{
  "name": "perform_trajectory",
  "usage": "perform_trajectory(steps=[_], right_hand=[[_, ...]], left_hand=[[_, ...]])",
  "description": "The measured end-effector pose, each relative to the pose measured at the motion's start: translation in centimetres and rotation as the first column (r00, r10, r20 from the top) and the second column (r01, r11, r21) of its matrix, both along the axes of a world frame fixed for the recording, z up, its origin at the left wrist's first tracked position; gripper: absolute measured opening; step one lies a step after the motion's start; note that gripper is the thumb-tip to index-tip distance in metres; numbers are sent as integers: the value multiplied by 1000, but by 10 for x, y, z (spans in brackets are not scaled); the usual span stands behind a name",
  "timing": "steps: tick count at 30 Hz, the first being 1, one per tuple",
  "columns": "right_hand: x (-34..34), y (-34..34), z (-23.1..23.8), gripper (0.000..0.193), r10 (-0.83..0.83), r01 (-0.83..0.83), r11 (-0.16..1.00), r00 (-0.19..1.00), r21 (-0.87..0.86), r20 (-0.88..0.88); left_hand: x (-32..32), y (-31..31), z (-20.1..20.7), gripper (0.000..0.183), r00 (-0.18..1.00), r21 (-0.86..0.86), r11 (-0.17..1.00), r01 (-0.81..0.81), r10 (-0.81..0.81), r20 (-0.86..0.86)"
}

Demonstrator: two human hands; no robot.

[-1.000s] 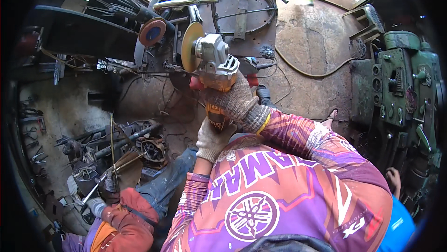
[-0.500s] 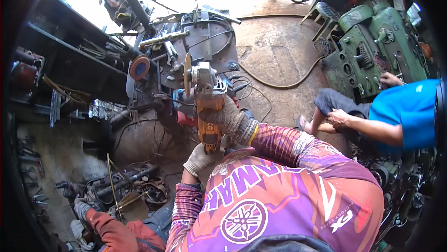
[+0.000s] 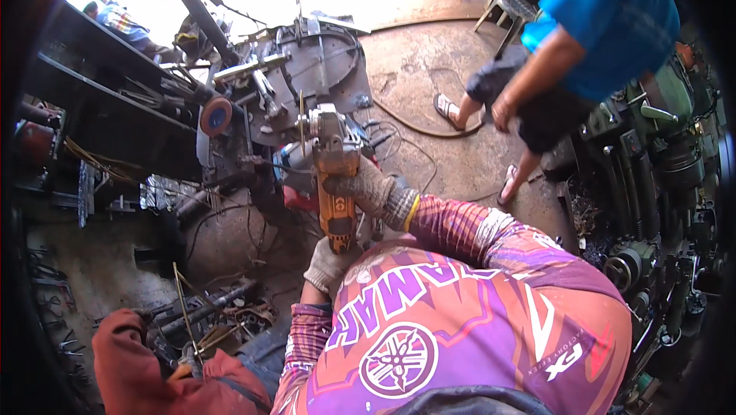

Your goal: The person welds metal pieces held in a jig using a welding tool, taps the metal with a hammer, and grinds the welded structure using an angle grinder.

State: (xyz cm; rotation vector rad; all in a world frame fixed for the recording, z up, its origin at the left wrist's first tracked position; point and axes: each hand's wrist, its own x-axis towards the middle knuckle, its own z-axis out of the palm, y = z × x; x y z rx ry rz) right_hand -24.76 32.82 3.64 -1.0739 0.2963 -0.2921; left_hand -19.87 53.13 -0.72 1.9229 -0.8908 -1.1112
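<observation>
An orange angle grinder (image 3: 338, 212) with a silver head is held out in front of my chest, its head pointing away from me. The thin disc (image 3: 302, 125) on the head's left side shows almost edge-on. My right hand (image 3: 373, 191), in a grey knit glove with a yellow cuff edge, is wrapped round the grinder's body. At the tail end, my left hand (image 3: 328, 263) in a pale knit glove is closed round it, some fingers hidden. Just beyond the grinder is a cluttered metal work table (image 3: 326, 62). A red and teal tool case or machine (image 3: 297, 173) lies partly behind it.
A bench grinding wheel (image 3: 216, 116) stands left of the table. On the right, a person in a blue shirt (image 3: 613, 24) is on their feet beside dark machinery (image 3: 640, 185). Another in red (image 3: 126, 365) crouches at lower left. A hose (image 3: 429, 131) curves over the floor.
The person in blue has risen from a low position at the right and moved farther away. The person in red has shifted their arm. My grip stays; the disc appears more edge-on.
</observation>
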Motion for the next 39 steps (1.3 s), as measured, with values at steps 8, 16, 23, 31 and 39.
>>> perform_trajectory(steps=[8,16,23,31,39], right_hand=[[-15,-8,1,49,163,-163,987,983,10,-87],[-32,-58,16,48,335,-300,938,912,172,-236],[-49,-155,-20,51,441,-388,894,849,223,-291],[-64,-250,-90,51,375,-270,827,919,494,-126],[-52,-320,-109,58,365,-234,638,931,734,-21]], left_hand=[[-9,12,0,32,995,122,990,-75,67,69],[-31,-10,-17,36,973,67,976,-209,200,113],[-71,-95,-19,34,934,142,928,-346,326,144],[-106,-227,6,32,897,317,854,-413,322,302],[-80,-305,27,45,967,480,840,-253,225,118]])
